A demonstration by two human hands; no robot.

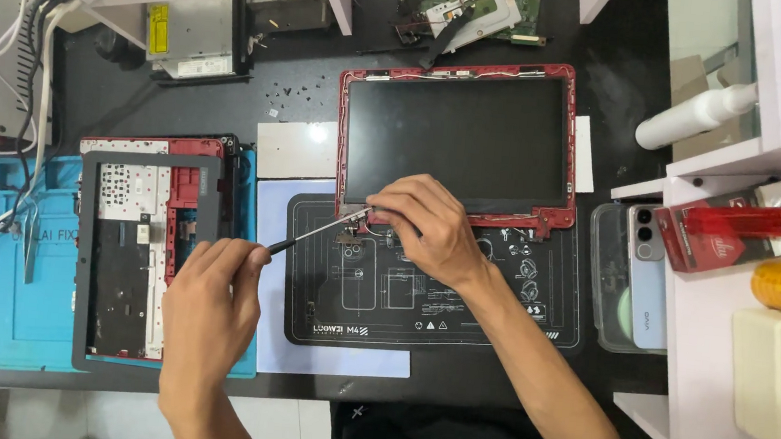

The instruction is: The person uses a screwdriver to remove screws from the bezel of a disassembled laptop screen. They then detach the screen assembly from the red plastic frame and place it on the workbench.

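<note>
Screwdriver (314,234) is gripped at its handle by the closed left hand (211,303), its shaft slanting up and rightward to the red laptop lid (459,141) hinge corner. That corner is pinched under the right hand (427,227), the nearer hand. Bare black mat (457,319) lies below.

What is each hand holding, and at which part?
The left hand holds a screwdriver by its handle end. The right hand rests on the lower left corner of the screen; whether it grips anything cannot be told.
</note>
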